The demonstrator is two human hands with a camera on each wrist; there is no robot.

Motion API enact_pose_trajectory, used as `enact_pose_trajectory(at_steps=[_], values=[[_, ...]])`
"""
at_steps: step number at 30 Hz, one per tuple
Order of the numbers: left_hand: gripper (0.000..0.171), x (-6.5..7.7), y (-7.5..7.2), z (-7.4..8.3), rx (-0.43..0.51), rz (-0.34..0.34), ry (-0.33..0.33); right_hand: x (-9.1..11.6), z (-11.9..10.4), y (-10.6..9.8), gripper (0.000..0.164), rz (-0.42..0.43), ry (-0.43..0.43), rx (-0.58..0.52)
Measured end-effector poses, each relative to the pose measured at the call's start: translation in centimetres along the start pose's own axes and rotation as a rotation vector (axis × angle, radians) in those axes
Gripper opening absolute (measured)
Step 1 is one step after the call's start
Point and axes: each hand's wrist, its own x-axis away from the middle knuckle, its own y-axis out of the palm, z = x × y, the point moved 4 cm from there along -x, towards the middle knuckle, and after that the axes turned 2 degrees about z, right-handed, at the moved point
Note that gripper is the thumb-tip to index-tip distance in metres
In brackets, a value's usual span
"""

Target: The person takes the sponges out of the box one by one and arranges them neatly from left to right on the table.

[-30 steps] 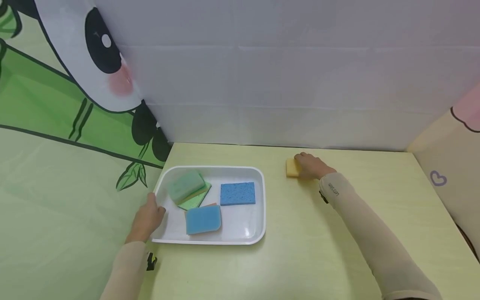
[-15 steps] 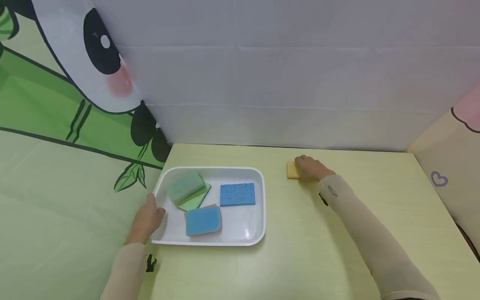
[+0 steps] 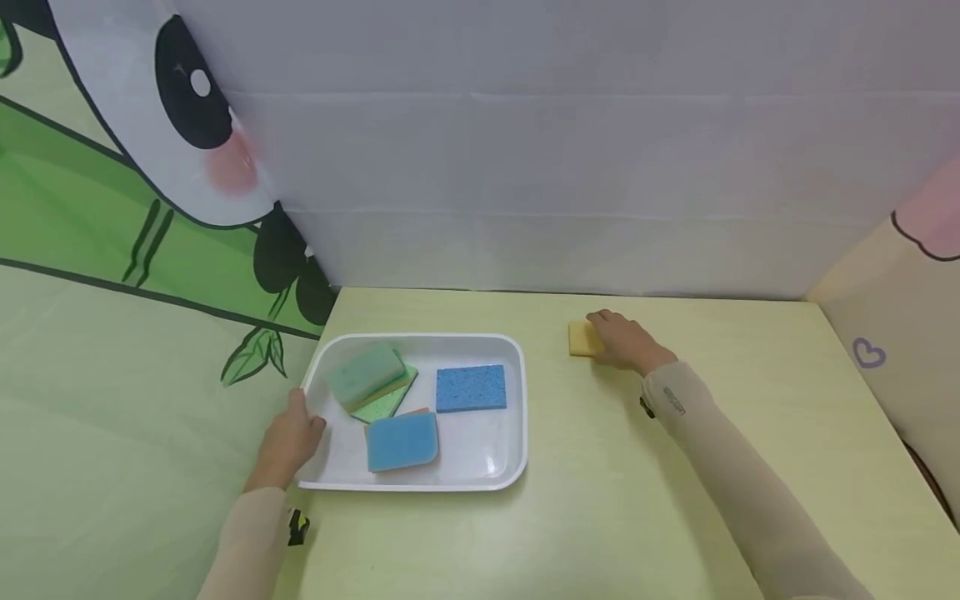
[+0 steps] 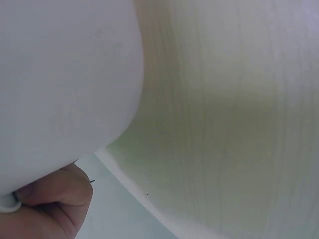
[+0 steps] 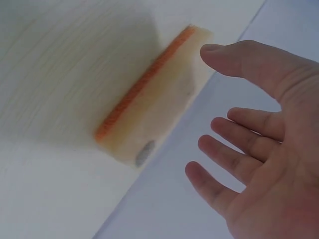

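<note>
In the head view, my left hand (image 3: 285, 440) grips the left rim of a white tray (image 3: 480, 477). The left wrist view shows its curled fingers at the tray's edge. At the back right of the table, my right hand (image 3: 628, 342) is at the right end of a yellow sponge (image 3: 581, 338). In the right wrist view that sponge (image 5: 149, 94) has an orange layer along one side. There the right hand's fingers are spread, with the thumb tip near one end; contact is unclear. Inside the tray lie a speckled blue sponge (image 3: 471, 388), a plain blue sponge (image 3: 402, 442) and a green sponge (image 3: 366, 375).
A light green sponge (image 3: 390, 402) lies partly under the green one. Something orange peeks from beneath the plain blue sponge. The pale wooden table (image 3: 585, 517) meets a whitish cloth wall (image 3: 525, 167) at its back. Printed cloth hangs at both sides.
The head view has shifted slightly. Both hands, the tray and the sponges keep nearly the same places.
</note>
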Motion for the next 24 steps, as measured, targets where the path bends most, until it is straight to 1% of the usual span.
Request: enact_pose_trajectory(at_steps=[4,10,18,21,24], values=[[0.046,0.1,-0.1,0.0,-0.008,0.008,0.002,1.3,-1.3,-1.0,0.074,0.041,-0.012,0.004],[0.045,0.1,-0.3,0.2,-0.010,0.011,0.008,3.8,-4.1,-2.2,0.069,0.103,-0.045,0.031],[0.047,-0.1,-0.4,-0.4,-0.009,-0.014,0.010,7.8,-7.4,-2.1,0.067,0.137,-0.058,0.090],[0.048,-0.2,-0.4,-0.7,-0.006,-0.018,0.012,8.9,-8.4,-2.0,0.067,0.173,-0.070,0.101],[0.048,-0.2,-0.5,-0.9,-0.009,-0.021,0.010,9.5,-9.2,-1.9,0.066,0.219,-0.093,0.109]])
